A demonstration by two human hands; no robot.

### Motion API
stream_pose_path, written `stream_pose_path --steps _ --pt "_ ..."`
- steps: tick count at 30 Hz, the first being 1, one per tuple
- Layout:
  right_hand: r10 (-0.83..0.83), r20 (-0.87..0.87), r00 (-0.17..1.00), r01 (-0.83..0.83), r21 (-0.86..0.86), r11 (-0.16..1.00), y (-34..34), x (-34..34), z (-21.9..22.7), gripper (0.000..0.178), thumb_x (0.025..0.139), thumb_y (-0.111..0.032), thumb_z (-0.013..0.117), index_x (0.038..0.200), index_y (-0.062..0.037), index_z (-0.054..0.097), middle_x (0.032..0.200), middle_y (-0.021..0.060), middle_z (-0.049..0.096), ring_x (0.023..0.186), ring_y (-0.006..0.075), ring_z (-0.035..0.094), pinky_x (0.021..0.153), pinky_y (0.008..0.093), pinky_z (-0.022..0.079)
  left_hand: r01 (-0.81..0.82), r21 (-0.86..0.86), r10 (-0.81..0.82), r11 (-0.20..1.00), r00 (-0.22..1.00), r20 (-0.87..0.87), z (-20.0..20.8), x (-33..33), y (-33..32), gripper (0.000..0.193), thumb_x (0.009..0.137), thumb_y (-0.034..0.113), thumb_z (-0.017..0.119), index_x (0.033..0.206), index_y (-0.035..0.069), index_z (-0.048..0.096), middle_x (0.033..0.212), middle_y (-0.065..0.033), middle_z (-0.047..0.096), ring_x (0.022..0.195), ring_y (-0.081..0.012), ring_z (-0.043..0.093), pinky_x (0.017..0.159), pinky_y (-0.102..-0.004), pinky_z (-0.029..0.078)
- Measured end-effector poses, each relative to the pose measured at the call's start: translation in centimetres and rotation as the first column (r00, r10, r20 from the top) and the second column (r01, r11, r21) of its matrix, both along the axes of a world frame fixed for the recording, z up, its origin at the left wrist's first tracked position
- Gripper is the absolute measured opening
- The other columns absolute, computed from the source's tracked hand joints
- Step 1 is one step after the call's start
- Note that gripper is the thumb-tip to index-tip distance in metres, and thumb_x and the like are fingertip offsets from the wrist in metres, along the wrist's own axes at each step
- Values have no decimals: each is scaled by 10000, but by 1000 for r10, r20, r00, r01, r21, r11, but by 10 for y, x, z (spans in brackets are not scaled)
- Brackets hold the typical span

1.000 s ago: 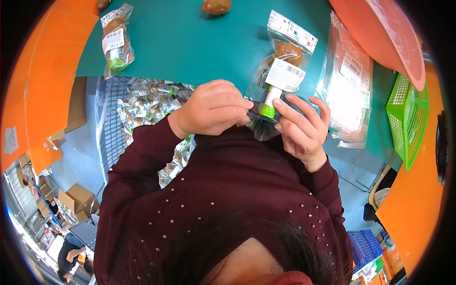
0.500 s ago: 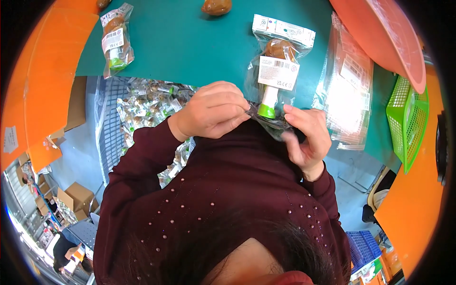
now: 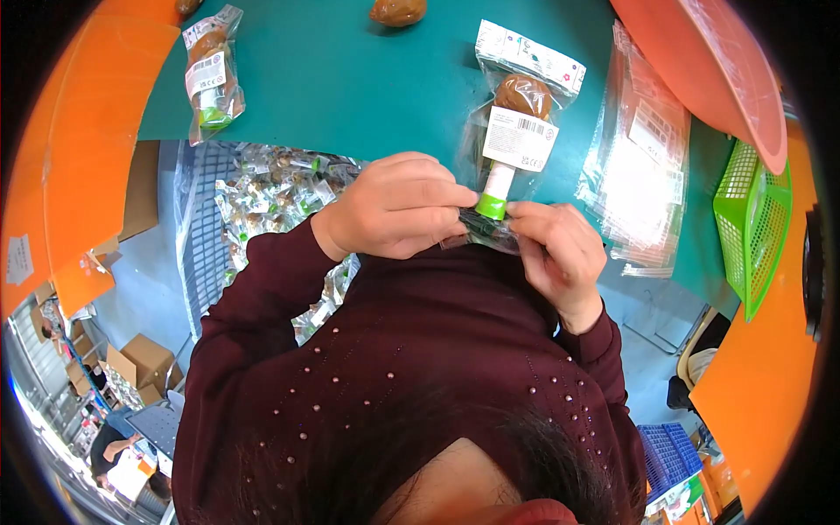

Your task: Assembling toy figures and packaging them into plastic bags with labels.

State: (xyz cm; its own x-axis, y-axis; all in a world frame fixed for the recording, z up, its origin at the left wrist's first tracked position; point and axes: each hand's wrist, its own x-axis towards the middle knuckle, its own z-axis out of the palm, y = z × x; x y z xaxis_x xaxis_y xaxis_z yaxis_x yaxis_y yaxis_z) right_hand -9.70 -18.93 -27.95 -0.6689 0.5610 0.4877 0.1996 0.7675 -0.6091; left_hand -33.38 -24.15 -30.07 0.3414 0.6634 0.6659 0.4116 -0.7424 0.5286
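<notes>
A clear plastic bag (image 3: 477, 131) lies on the green table in front of me. Inside it is a brown, rounded item (image 3: 523, 94) with a white stem and a bright green end (image 3: 492, 206), partly covered by a white printed label (image 3: 520, 138). My left hand (image 3: 398, 206) pinches the near edge of the bag, left of the green end. On the other side my right hand (image 3: 560, 254) grips the same edge between thumb and fingers. Between them the bag's end is crumpled and gathered toward me.
A similar packed item (image 3: 210, 79) lies at the far left, and a loose brown piece (image 3: 398, 10) at the back. To the right are flat clear bags (image 3: 643, 166), a pink basin (image 3: 726, 70) and a green basket (image 3: 752, 223). A blue crate (image 3: 206, 201) full of packed items stands below left.
My right hand has closed in beside the green end and pinches the bag's edge. The bag has tilted slightly, its top shifting right, and my left fingers have moved a little right.
</notes>
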Motion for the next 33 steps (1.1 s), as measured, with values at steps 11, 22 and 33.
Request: stream_pose_path --steps 11,22,33 --pt "-151 -85 985 136 -160 978 -5 8 -2 257 692 60 778 917 -22 685 1003 143 679 724 212 649 635 275 519 8 53 -3 999 997 -78 -3 -3 6 221 682 136 792 875 105 687 1126 -2 697 789 -181 603 651 -326 441" --pt "-84 59 995 75 150 986 4 27 -6 233 656 94 765 858 -5 701 1022 161 686 617 171 608 557 267 504 5 58 0 998 997 -78 -3 0 5 194 689 108 782 858 100 686 1121 -7 703 760 -154 620 628 -312 417" --pt "-44 99 994 19 243 970 5 30 -3 296 652 54 776 922 -39 701 1091 177 673 621 174 603 527 289 478 6 49 -3 999 998 -70 -2 6 5 181 699 111 775 857 87 691 1098 -17 710 760 -153 627 637 -312 424"
